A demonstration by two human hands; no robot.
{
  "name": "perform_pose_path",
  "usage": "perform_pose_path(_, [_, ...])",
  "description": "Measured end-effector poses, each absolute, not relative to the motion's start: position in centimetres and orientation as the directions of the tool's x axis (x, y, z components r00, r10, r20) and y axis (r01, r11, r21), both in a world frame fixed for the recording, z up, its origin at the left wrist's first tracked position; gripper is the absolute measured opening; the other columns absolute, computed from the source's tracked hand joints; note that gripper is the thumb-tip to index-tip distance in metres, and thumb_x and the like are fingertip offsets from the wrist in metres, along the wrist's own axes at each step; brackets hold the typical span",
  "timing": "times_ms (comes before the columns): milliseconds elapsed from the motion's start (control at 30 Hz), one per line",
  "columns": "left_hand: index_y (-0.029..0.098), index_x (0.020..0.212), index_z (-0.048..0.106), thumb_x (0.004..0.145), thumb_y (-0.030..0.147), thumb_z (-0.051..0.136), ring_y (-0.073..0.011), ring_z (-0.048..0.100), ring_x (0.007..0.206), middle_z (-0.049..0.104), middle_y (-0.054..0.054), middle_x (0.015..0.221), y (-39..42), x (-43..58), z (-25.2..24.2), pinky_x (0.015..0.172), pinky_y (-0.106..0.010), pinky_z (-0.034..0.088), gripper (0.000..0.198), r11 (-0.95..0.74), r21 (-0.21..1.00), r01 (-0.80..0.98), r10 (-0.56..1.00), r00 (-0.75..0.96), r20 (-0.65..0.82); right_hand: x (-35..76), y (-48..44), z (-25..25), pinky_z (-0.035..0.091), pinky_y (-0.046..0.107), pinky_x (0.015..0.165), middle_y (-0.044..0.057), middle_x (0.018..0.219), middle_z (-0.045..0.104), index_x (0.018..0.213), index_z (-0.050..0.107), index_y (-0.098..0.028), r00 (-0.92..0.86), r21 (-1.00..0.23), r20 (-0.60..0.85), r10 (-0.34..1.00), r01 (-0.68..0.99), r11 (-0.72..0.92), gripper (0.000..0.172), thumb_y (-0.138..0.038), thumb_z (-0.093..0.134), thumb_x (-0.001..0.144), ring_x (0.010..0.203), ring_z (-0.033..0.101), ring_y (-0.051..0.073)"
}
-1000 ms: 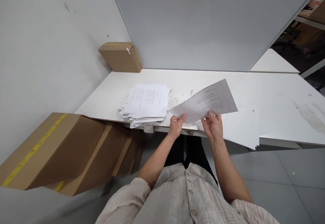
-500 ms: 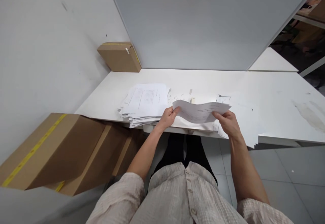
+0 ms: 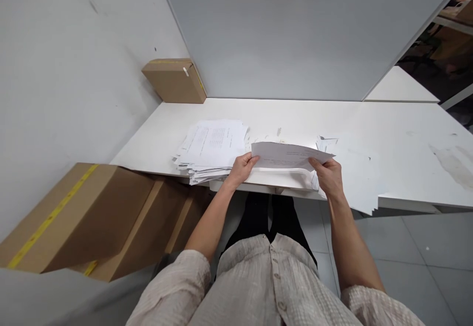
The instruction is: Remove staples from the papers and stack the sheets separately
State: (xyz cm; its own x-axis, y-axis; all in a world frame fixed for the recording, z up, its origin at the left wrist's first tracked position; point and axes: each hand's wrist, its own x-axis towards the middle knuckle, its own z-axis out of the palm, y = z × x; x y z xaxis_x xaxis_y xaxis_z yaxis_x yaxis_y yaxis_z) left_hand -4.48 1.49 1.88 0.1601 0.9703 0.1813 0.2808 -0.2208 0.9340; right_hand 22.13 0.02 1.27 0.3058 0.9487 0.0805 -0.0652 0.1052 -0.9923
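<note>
One printed sheet (image 3: 286, 153) pinched at its side edges by left hand (image 3: 242, 167) and right hand (image 3: 330, 177) fingers, low over the desk (image 3: 388, 134), right of the paper stack (image 3: 212, 148); laying it flat needs an even release

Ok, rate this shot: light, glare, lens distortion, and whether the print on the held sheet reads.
Head view: soft, even light, no glare on the white table; print on the sheet, pinched by the left hand and right hand, is too small and foreshortened to read; the wide lens stretches the cardboard box at the left edge.
</note>
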Motion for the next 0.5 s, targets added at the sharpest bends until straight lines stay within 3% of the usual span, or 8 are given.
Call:
perform_pose_path(267, [0.015, 0.099, 0.061, 0.083, 0.043, 0.044, -0.0189, 0.056, 0.097, 0.065, -0.004, 0.098, 1.0, -4.5, 0.4, 0.084, -0.028, 0.043, 0.036, -0.169, 0.920, 0.355, 0.970, 0.225, 0.091, 22.2, -0.1, 0.4, 0.048, 0.035, 0.076, 0.002, 0.084, 0.070, 0.084, 0.068, -0.019, 0.256, -0.996, 0.056, 0.965, -0.048, 0.071, 0.025, -0.029, 0.072, 0.062, 0.081, 0.063, 0.019])
perform_pose_path(500, [0.018, 0.109, 0.059, 0.085, 0.041, 0.041, -0.0188, 0.056, 0.102, 0.064, -0.005, 0.106, 0.9, -4.4, -0.1, 0.087, -0.029, 0.043, 0.037, -0.180, 0.911, 0.370, 0.974, 0.193, 0.114, 22.0, -0.2, 1.1, 0.047, 0.036, 0.077, 0.002, 0.086, 0.070, 0.085, 0.068, -0.019, 0.250, -0.998, 0.057, 0.967, -0.015, 0.063, 0.025, -0.030, 0.071, 0.062, 0.082, 0.062, 0.019])
